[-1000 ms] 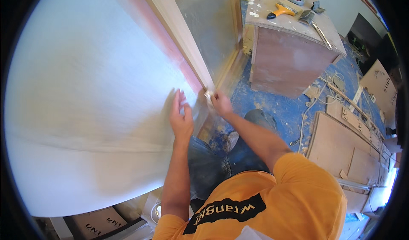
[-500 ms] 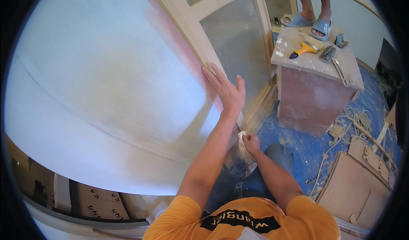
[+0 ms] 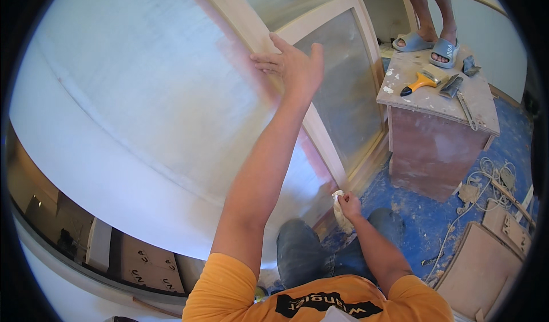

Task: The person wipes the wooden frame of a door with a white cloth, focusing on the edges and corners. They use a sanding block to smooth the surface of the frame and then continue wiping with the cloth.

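My left hand (image 3: 297,68) lies against the pale wooden frame (image 3: 320,142) of a glazed panel, fingers stretched out and thumb apart. Its fingertips reach over the frame's edge onto the large white curved panel (image 3: 171,133), which has a pinkish strip along that edge. Nothing is held in this hand. Low down, by the bottom corner of the frame, my right hand (image 3: 351,206) is closed on a crumpled white cloth (image 3: 341,216) that hangs down beside my knee. Its fingers are pinched round the cloth's top end. Frosted glass (image 3: 349,88) fills the frame.
At the right a person's feet in grey slides (image 3: 444,52) stand on a wooden box (image 3: 440,145). A yellow-handled paintbrush (image 3: 422,83) and scrapers (image 3: 450,86) lie on it. Tangled cord (image 3: 477,190) and board offcuts (image 3: 474,265) cover part of the dusty blue floor (image 3: 412,219).
My left hand has slid up along the frame, away from me. My right hand still grips the cloth near the frame's lower corner. The whole view has shifted a little.
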A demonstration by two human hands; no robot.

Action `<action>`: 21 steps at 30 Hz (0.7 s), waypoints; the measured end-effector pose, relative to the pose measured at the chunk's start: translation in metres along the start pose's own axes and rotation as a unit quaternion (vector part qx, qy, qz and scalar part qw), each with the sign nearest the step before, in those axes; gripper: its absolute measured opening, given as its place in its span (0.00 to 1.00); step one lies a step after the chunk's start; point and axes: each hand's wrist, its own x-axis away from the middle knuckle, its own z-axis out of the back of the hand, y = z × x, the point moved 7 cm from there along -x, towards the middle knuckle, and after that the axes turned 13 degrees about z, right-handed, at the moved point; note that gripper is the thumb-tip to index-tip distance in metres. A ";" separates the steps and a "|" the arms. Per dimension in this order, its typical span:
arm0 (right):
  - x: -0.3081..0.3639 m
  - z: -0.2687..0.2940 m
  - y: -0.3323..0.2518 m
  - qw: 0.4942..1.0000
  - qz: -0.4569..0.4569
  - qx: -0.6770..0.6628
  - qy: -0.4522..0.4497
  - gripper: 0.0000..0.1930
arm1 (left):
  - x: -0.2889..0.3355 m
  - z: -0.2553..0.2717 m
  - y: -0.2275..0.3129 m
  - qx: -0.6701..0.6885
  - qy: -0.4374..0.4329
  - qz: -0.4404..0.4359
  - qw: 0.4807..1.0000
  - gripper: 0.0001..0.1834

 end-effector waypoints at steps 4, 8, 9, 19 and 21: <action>0.006 -0.005 -0.004 0.999 -0.013 0.000 -0.030 0.18 | 0.001 0.012 -0.007 -0.039 0.046 -0.070 0.996 0.61; -0.005 0.000 -0.001 1.000 0.012 -0.011 -0.003 0.17 | -0.022 0.048 0.014 -0.031 0.099 -0.230 0.968 0.57; -0.004 -0.002 -0.002 1.000 0.021 -0.010 0.004 0.17 | -0.033 0.062 0.023 -0.015 0.100 -0.259 0.961 0.56; -0.002 -0.006 -0.011 0.999 -0.035 -0.011 -0.030 0.19 | -0.072 0.062 0.009 -0.046 0.177 -0.348 0.919 0.48; -0.002 -0.004 -0.010 0.999 -0.030 0.003 -0.026 0.19 | -0.035 0.030 -0.016 -0.004 0.139 -0.303 0.943 0.50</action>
